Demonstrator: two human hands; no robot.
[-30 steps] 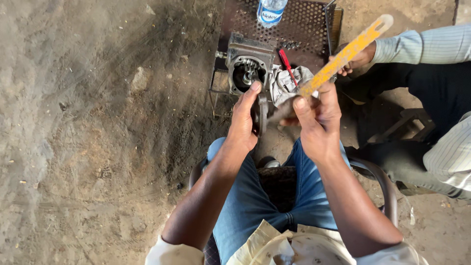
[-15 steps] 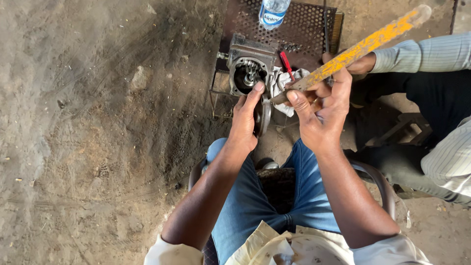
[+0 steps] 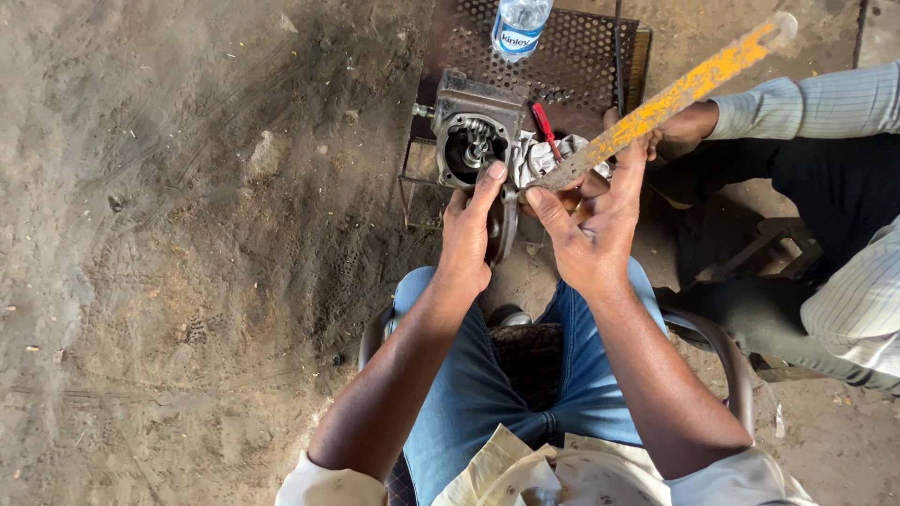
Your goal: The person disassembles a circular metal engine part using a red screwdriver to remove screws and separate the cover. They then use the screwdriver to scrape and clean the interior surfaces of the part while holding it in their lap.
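1. While the person sits over the dirt floor (image 3: 169, 281), the left hand (image 3: 469, 239) is clenched round a dark metal ring part (image 3: 504, 225), held on edge just in front of the knees.
2. Beside it, the right hand (image 3: 591, 234) grasps a long flat metal bar (image 3: 675, 94) with worn yellow paint; its lower end lies close beside the ring part, and the rest slants up to the right.
3. Just past the hands, a small engine block (image 3: 473, 126) stands at the near edge of a perforated metal stand (image 3: 581, 56), with a red-handled screwdriver (image 3: 546, 126) and a rag (image 3: 534, 155) beside it.
4. At the stand's far edge stands a plastic bottle (image 3: 518, 23).
5. Another person's hand (image 3: 684, 126) in a striped sleeve rests at the stand's right edge.
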